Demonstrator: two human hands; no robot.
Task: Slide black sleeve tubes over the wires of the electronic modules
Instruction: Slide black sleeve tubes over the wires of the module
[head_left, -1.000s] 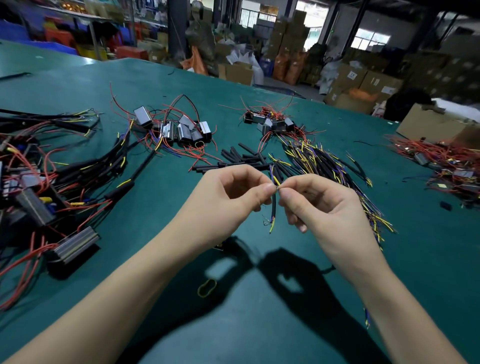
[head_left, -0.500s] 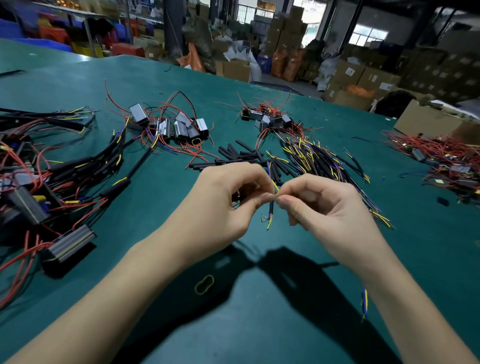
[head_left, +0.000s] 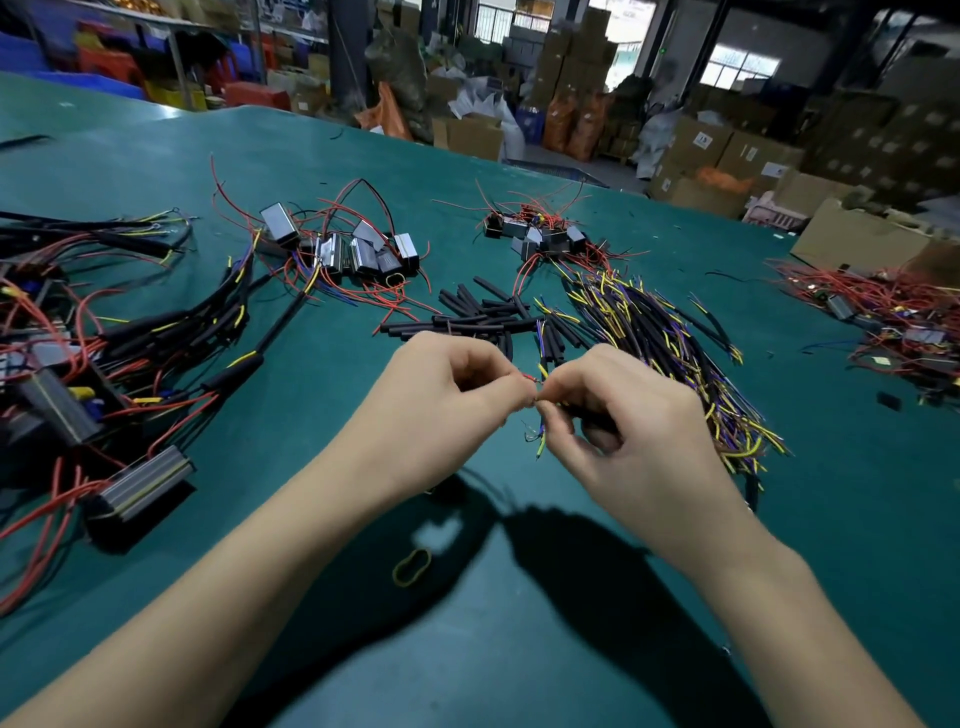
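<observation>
where fingertips (head_left: 524, 397) meet, wire ends (head_left: 540, 441) blur.

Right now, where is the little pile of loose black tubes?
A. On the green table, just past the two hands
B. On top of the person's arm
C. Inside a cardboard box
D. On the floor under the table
A: the loose black tubes lie flat on the green table, just beyond the left hand and right hand, which pinch thin wires between them.
</observation>
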